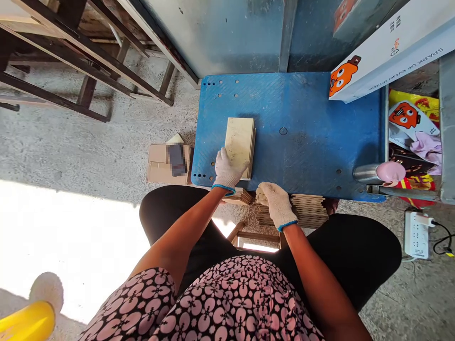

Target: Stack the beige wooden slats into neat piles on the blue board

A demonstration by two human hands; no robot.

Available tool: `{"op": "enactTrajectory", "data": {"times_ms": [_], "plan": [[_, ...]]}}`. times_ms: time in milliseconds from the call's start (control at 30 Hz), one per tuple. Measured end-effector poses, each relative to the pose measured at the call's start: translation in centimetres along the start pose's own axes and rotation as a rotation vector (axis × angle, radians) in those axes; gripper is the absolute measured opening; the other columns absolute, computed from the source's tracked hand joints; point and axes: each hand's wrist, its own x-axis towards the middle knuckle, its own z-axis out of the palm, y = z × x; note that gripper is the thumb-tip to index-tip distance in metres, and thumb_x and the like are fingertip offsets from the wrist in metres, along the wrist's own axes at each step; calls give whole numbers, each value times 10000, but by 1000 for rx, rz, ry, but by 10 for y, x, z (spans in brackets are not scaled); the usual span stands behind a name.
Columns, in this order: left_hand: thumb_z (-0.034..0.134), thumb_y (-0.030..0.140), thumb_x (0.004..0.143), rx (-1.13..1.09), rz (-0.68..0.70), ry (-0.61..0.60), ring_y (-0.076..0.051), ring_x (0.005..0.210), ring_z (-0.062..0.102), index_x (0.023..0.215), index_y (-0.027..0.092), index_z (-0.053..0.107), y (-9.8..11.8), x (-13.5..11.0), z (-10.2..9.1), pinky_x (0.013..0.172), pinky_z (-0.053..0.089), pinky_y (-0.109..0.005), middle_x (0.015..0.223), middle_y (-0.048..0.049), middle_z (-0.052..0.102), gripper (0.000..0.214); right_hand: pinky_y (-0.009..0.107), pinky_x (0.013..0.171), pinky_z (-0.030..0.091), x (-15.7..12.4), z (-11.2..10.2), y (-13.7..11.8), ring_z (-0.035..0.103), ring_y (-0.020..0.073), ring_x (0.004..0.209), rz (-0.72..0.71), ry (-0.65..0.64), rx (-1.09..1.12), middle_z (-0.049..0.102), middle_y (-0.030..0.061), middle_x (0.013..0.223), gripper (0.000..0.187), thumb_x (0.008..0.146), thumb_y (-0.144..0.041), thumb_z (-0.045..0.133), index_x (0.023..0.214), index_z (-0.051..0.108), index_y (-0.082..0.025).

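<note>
A small stack of pale wooden slats point(241, 141) lies on the left part of a blue plastic table top point(302, 137). My left hand point(227, 169), in a white knit glove, rests on the near end of this stack with its fingers spread over it. My right hand point(274, 201), also gloved, is curled at the table's near edge, on top of a larger pile of thin wooden slats point(308, 210) that sits below the table between my knees. Whether the right hand grips a slat is hidden by the glove.
A white printed carton point(387, 49) overhangs the table's far right corner. A steel flask with a pink cap point(380, 173) lies at the right edge. Cardboard boxes point(167, 163) sit on the concrete floor to the left, wooden frames point(88, 57) beyond them. A power strip point(415, 234) lies right.
</note>
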Motion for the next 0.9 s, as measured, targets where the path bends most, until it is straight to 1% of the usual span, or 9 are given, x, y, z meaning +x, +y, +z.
{"op": "enactTrajectory", "data": {"times_ms": [100,200,267,367,433,633,767,833,900], "plan": [[662,395,830,19,-6,-15,-312,1378,445,1456,107,356,-22,-37,-4,1126,391,-419,1452,-206,464,754,245,606,527,2,-2,4,627,125,620,-39,-6,-20,669,12,689,371,724,-533,725,811,665,-178],[603,321,854,179,-91,-178,-312,1276,538,1373,108,449,-34,-76,-8,1027,469,-405,1351,-198,539,581,228,555,492,3,-4,8,603,116,576,-78,-10,-69,658,7,649,377,755,-551,692,796,663,-178],[623,328,832,297,-97,-328,-331,1272,536,1345,94,476,-37,-99,-8,1010,472,-409,1363,-211,528,583,216,537,475,4,-4,10,588,107,557,-97,-12,-93,651,3,635,370,771,-549,672,787,660,-179],[676,342,791,445,-41,-490,-372,1431,357,1455,54,388,-36,-122,-1,1102,383,-433,1539,-259,358,779,213,545,485,4,-4,10,591,105,558,-107,-2,-125,650,1,631,344,781,-524,658,785,660,-181],[686,330,784,522,-45,-552,-387,1483,259,1532,51,292,-35,-130,5,1126,347,-447,1602,-270,253,891,212,544,489,4,-4,10,590,105,555,-106,4,-142,652,2,631,328,783,-509,654,786,660,-181],[670,308,795,647,-53,-609,-412,1496,227,1590,51,206,-39,-134,14,1142,317,-474,1629,-277,199,956,219,565,504,2,-6,9,595,109,571,-100,12,-180,655,1,635,322,789,-513,658,785,659,-191],[621,268,830,694,-23,-600,-414,1505,206,1598,51,191,-44,-139,17,1160,273,-507,1636,-278,174,906,213,521,456,7,-9,16,573,107,544,-130,-20,-227,640,-3,613,374,795,-569,640,769,640,-196],[550,224,870,707,-20,-593,-401,1504,218,1594,55,214,-46,-141,20,1156,272,-513,1637,-267,186,816,209,511,440,11,-11,20,568,107,543,-140,-30,-239,638,-5,618,394,791,-590,635,776,639,-196],[446,151,904,713,0,-556,-376,1492,257,1573,50,277,-47,-142,21,1139,297,-497,1623,-254,247,698,206,522,442,13,-12,23,574,106,558,-157,-37,-246,641,-5,633,407,791,-600,627,789,642,-194]]}}
